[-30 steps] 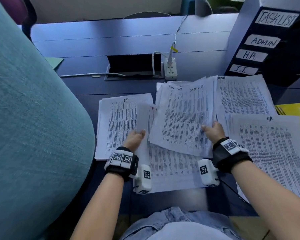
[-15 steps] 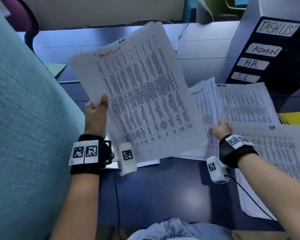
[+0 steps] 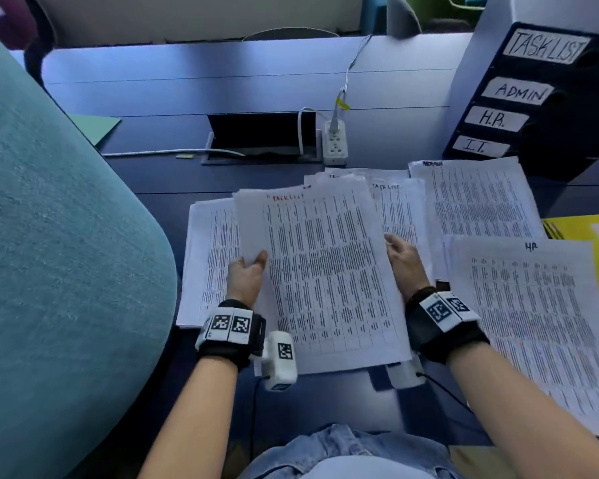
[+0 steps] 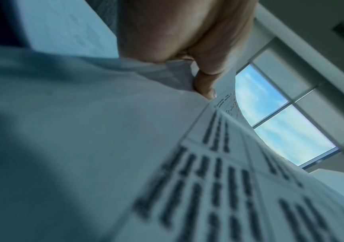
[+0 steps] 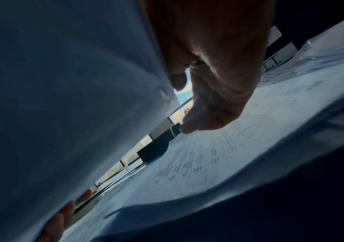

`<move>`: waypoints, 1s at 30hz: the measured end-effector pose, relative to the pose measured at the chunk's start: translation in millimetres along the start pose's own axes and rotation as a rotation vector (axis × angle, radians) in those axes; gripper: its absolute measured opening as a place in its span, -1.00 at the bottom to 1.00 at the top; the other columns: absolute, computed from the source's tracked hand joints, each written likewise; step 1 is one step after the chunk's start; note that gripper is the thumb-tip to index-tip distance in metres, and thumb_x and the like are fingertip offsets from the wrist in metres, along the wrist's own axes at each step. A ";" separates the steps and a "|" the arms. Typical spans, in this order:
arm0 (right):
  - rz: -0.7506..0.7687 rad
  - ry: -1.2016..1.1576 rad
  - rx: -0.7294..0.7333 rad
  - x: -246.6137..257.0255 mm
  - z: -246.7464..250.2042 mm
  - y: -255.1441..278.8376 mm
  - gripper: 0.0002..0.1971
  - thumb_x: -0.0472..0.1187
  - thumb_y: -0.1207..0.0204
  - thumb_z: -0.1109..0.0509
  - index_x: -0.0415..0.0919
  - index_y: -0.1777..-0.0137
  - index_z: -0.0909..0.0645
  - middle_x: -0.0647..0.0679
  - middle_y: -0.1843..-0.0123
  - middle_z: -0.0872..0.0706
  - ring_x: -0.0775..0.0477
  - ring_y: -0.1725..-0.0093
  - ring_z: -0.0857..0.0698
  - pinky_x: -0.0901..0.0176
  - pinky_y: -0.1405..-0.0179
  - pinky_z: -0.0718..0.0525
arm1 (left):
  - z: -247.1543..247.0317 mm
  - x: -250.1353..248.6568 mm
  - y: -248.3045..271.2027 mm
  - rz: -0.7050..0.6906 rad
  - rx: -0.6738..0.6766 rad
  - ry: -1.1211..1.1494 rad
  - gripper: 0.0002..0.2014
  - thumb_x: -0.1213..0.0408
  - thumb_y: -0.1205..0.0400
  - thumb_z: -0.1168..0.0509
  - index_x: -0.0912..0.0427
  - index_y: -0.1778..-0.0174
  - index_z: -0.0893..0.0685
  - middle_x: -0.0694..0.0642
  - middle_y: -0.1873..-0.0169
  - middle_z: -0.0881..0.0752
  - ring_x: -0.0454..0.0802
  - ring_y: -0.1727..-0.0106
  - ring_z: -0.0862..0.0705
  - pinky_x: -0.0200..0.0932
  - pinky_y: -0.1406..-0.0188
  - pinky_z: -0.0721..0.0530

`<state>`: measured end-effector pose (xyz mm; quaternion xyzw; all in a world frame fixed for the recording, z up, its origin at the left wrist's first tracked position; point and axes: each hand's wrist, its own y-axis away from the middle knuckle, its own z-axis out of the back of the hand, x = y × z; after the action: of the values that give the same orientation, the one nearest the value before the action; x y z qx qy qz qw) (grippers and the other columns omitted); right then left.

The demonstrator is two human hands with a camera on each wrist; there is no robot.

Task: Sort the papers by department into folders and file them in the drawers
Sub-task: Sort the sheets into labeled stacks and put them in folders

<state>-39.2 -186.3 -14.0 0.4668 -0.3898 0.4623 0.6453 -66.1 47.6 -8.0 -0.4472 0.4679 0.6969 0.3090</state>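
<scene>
Head view: the left hand [image 3: 246, 276] pinches the tasklist sheaf [image 3: 322, 271], long axis running away from the desk's near edge; the right hand [image 3: 403, 261] steadies its other side. Left wrist view: thumb on top. Right wrist view: fingers [image 5: 204, 121] loosely curled at the sheaf's edge, grip unclear.

- my right hand [image 5: 212, 78] fills the top middle of this view, dark against the light, fingers pointing down and away from the camera.
- a sheaf of papers [image 5: 67, 98] stands on edge just left of it, taking up the whole left side; its face is in shadow and blurred.
- my thumb [image 5: 178, 81] lies against the edge of that sheaf.
- below my fingers a printed sheet [image 5: 218, 155] lies flat with rows of small text.
- a white label reading "i.t." [image 5: 276, 60] shows at the upper right.
- fingertips of my left hand [image 5: 63, 217] show at the sheaf's lower left edge.
</scene>
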 end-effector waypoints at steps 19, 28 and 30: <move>0.283 0.564 -0.028 -31.5 -21.2 20.1 -0.61 -0.37 -0.51 -0.39 -0.39 -0.33 -0.52 -0.23 -0.29 -0.48 -0.17 -0.26 -0.51 0.19 -0.36 -0.43 | -3.0 38.1 -2.0 0.079 0.031 -0.116 -0.79 0.21 -0.62 -0.26 0.25 0.26 -0.50 0.09 0.32 -0.56 0.00 0.17 -0.52 -0.22 0.19 -0.47; 0.065 0.518 -0.073 -38.3 -12.1 14.2 -0.57 -0.31 -0.56 -0.37 -0.12 0.49 -0.29 0.19 0.49 -0.41 0.24 0.46 -0.43 0.49 0.57 -0.27 | 4.7 49.1 -12.2 0.100 0.076 -0.132 -0.27 -0.39 -0.21 -0.29 0.30 0.16 -0.56 0.26 0.23 -0.62 0.11 0.19 -0.61 0.14 0.06 -0.67; 0.072 0.504 -0.049 -40.5 -10.1 13.6 -0.69 -0.26 -0.60 -0.32 -0.18 0.40 -0.49 0.18 0.48 -0.45 0.03 0.42 -0.51 0.40 0.56 -0.32 | 5.2 42.3 -10.7 0.110 0.098 -0.130 -0.37 -0.35 -0.40 -0.17 0.26 0.16 -0.57 0.23 0.26 -0.62 0.09 0.21 -0.60 0.05 0.09 -0.66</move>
<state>-62.5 -184.2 -51.1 0.3069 -0.2443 0.5769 0.7165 -76.1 56.9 -49.7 -0.3589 0.5043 0.7166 0.3213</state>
